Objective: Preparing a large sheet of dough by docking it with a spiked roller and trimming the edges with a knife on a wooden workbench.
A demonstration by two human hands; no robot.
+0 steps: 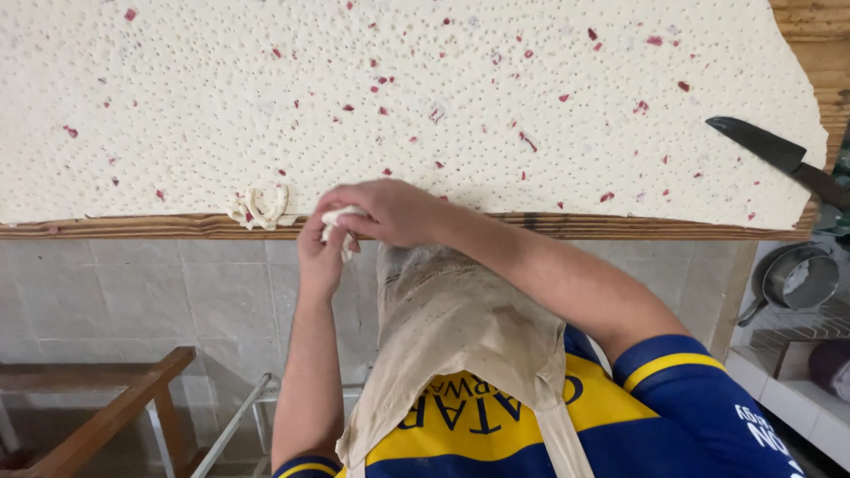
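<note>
A wide sheet of pale dough (425,97), pricked all over and dotted with red flecks, covers a wooden table (567,227). Both my hands meet at its near edge. My right hand (385,211) and my left hand (320,252) together pinch a small white scrap of dough (340,215) just below the table's edge. A little heap of curled dough trimmings (258,207) lies on the sheet's near edge, just left of my hands.
A dark-bladed knife (770,152) lies on the sheet at the far right. A metal saucepan (797,276) sits on a rack at the lower right. A wooden frame (115,407) and metal bar (232,427) stand below left, over a tiled floor.
</note>
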